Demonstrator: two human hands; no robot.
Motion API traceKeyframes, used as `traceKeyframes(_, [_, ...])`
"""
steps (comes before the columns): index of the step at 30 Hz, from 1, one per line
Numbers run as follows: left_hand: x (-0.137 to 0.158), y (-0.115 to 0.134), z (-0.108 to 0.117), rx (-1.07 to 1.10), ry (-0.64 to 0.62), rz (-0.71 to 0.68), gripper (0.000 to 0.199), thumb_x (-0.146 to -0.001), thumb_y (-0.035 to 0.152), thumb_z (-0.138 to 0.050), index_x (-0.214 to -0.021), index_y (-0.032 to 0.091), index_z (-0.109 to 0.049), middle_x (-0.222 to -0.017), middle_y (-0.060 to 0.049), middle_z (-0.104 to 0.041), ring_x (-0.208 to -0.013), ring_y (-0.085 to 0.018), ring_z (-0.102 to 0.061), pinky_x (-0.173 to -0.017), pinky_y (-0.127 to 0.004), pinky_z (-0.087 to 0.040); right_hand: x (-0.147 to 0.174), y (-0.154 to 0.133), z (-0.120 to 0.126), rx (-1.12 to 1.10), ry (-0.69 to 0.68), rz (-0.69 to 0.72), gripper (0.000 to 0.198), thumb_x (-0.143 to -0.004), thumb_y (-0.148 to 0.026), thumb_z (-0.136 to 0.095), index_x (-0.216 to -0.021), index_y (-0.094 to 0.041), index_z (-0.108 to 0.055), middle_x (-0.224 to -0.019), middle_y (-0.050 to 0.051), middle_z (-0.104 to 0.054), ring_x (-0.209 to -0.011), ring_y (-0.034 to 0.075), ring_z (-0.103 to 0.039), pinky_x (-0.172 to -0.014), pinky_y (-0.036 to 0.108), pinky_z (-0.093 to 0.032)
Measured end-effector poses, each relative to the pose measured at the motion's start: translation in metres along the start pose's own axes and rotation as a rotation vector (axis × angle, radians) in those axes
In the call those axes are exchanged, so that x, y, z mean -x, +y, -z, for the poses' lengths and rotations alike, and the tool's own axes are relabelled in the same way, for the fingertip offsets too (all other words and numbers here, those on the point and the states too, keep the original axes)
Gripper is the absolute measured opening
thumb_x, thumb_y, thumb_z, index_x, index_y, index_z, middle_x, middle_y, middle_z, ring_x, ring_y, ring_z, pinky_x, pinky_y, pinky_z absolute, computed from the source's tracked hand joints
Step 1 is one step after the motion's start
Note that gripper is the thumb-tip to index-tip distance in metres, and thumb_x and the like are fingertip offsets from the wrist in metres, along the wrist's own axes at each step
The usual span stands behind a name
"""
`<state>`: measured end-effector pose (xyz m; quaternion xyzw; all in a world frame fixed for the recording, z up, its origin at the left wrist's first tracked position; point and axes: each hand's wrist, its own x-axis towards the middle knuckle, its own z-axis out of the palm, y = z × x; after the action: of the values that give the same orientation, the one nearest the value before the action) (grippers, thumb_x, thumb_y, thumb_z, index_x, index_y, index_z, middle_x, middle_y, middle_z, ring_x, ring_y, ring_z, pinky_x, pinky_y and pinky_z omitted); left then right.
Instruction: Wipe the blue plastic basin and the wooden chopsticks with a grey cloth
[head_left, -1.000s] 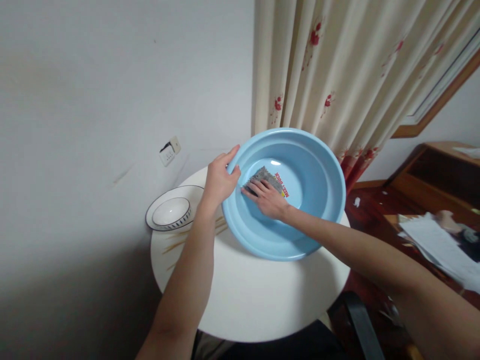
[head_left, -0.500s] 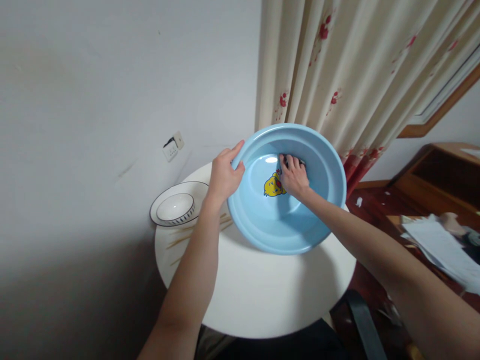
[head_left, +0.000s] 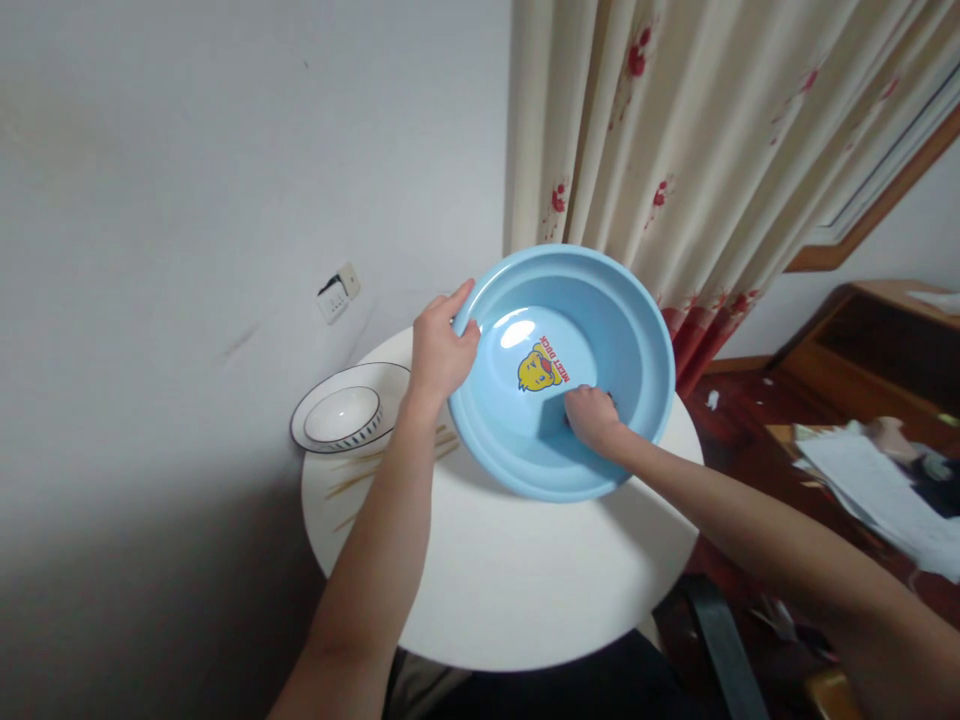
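A light blue plastic basin (head_left: pixel 517 455) with a yellow duck print on its bottom is tilted above the round white table (head_left: pixel 510 590). My left hand (head_left: pixel 444 350) grips its left rim, thumb on the inner side and fingers outside. Inside the basin, my right hand (head_left: pixel 592 415) is closed and pressed to the lower right of the floor, beside the duck print. Small dark bits of something show at its fingers; the rest is hidden under the hand, and I cannot make out what it is.
At the table's left lie a white oval plate (head_left: pixel 397 380) with a dark rim, a white bowl (head_left: pixel 343 412) on it, and several chopsticks (head_left: pixel 352 483). A wall socket (head_left: pixel 332 300) is behind. A floral curtain (head_left: pixel 600 130) hangs at the back; a black armrest (head_left: pixel 724 640) is near the front right.
My right hand has moved down towards me across the basin's floor and its fingers have curled in, uncovering the red lettering by the duck. My left hand keeps its grip on the rim.
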<state>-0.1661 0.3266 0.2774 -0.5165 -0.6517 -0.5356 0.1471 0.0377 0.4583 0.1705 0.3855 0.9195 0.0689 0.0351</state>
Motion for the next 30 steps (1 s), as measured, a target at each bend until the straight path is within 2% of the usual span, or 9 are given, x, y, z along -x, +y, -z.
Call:
traceKeyframes(3, [0.0, 0.004, 0.004, -0.014, -0.011, -0.001, 0.057, -0.086, 0.011, -0.061, -0.142, 0.018, -0.065, -0.114, -0.009, -0.073, -0.103, -0.022, -0.067, -0.1, -0.038, -0.054, 0.002, -0.004, -0.001, -0.057, 0.016, 0.024, 0.025, -0.097, -0.014, -0.055, -0.116, -0.005, -0.068, -0.112, 0.024, -0.071, -0.103, 0.029, -0.073, -0.087, 0.035, -0.056])
traceKeyframes(6, [0.0, 0.005, 0.007, -0.071, -0.017, -0.008, 0.059, -0.086, 0.012, -0.06, -0.144, 0.018, -0.064, -0.108, -0.008, -0.073, -0.1, -0.021, -0.067, -0.099, -0.038, -0.054, -0.007, 0.004, 0.001, -0.083, 0.109, 0.044, 0.031, -0.099, -0.015, -0.054, -0.129, -0.008, -0.059, -0.125, 0.024, -0.064, -0.11, 0.028, -0.07, -0.087, 0.033, -0.055])
traceKeyframes(11, [-0.001, 0.003, 0.009, -0.099, -0.025, -0.009, 0.06, -0.085, 0.012, -0.06, -0.144, 0.019, -0.064, -0.105, -0.006, -0.072, -0.098, -0.021, -0.066, -0.097, -0.036, -0.054, -0.046, 0.031, 0.01, -0.117, 0.292, -0.051, 0.029, -0.102, -0.014, -0.044, -0.128, -0.008, -0.056, -0.128, 0.022, -0.06, -0.113, 0.029, -0.063, -0.092, 0.034, -0.051])
traceKeyframes(13, [-0.001, 0.003, 0.009, -0.094, -0.027, -0.012, 0.06, -0.085, 0.012, -0.06, -0.145, 0.018, -0.064, -0.105, -0.006, -0.071, -0.098, -0.021, -0.066, -0.097, -0.036, -0.054, -0.062, 0.036, 0.014, -0.167, 0.371, -0.032, 0.032, -0.103, -0.014, -0.041, -0.13, -0.007, -0.056, -0.128, 0.022, -0.062, -0.114, 0.029, -0.061, -0.095, 0.035, -0.05])
traceKeyframes(16, [0.0, 0.005, 0.01, -0.107, -0.033, -0.022, 0.06, -0.086, 0.013, -0.06, -0.145, 0.019, -0.063, -0.1, -0.005, -0.069, -0.094, -0.02, -0.064, -0.095, -0.035, -0.054, -0.082, 0.033, 0.021, -0.262, 0.473, 0.019, 0.039, -0.103, -0.014, -0.039, -0.139, -0.006, -0.052, -0.129, 0.021, -0.064, -0.116, 0.03, -0.058, -0.1, 0.039, -0.047])
traceKeyframes(20, [0.001, 0.01, 0.012, -0.121, -0.053, -0.04, 0.06, -0.088, 0.014, -0.06, -0.147, 0.02, -0.061, -0.094, -0.003, -0.066, -0.089, -0.019, -0.062, -0.09, -0.032, -0.054, -0.098, 0.009, 0.036, -0.388, 0.629, 0.077, 0.045, -0.103, -0.017, -0.039, -0.144, -0.007, -0.054, -0.139, 0.021, -0.061, -0.125, 0.031, -0.053, -0.108, 0.043, -0.044])
traceKeyframes(22, [0.001, 0.011, 0.012, -0.13, -0.064, -0.042, 0.06, -0.088, 0.014, -0.06, -0.148, 0.019, -0.06, -0.094, -0.004, -0.066, -0.09, -0.019, -0.062, -0.091, -0.031, -0.053, -0.1, -0.007, 0.042, -0.399, 0.685, 0.185, 0.045, -0.102, -0.016, -0.041, -0.144, -0.01, -0.058, -0.145, 0.018, -0.06, -0.131, 0.031, -0.05, -0.113, 0.045, -0.041])
traceKeyframes(25, [0.0, 0.011, 0.013, -0.141, -0.08, -0.039, 0.061, -0.088, 0.014, -0.06, -0.149, 0.017, -0.059, -0.098, -0.005, -0.067, -0.096, -0.02, -0.064, -0.096, -0.032, -0.052, -0.095, -0.03, 0.043, -0.382, 0.704, 0.453, 0.045, -0.102, -0.015, -0.044, -0.143, -0.018, -0.063, -0.151, 0.013, -0.058, -0.141, 0.028, -0.044, -0.119, 0.046, -0.038])
traceKeyframes(30, [0.0, 0.007, 0.011, -0.169, -0.105, 0.009, 0.06, -0.087, 0.014, -0.059, -0.147, 0.014, -0.06, -0.107, -0.009, -0.071, -0.103, -0.023, -0.066, -0.101, -0.037, -0.052, -0.079, -0.044, 0.025, -0.348, 0.66, 0.891, 0.038, -0.102, -0.015, -0.05, -0.134, -0.018, -0.07, -0.145, 0.012, -0.064, -0.144, 0.025, -0.047, -0.122, 0.047, -0.039])
